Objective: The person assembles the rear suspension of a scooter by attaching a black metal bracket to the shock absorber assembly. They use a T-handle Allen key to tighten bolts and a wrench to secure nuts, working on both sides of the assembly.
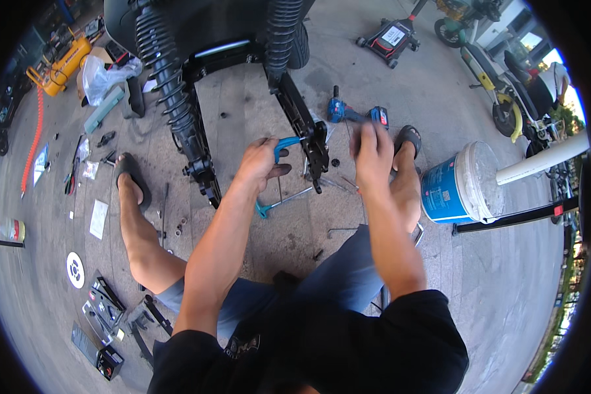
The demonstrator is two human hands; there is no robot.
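Observation:
My left hand (261,161) is closed around the blue handle of a T-handle hex key (286,142), whose tip meets the end of the right black swingarm leg (306,129). My right hand (374,152) hangs in the air right of that leg, touching nothing that I can see; motion blurs its fingers. The left leg (202,172) of the fork-shaped frame reaches down beside my left forearm. Coil-spring shock absorbers (161,62) rise above both legs. A second T-handle hex key with a teal grip (262,210) lies on the ground below my left hand.
A blue cordless impact driver (356,114) lies beyond my right hand. On the right stands a blue-and-white bucket (448,190) with a white pipe (542,161). A floor jack (389,43) sits far right, an orange air compressor (64,65) far left. Small parts and tools litter the left ground.

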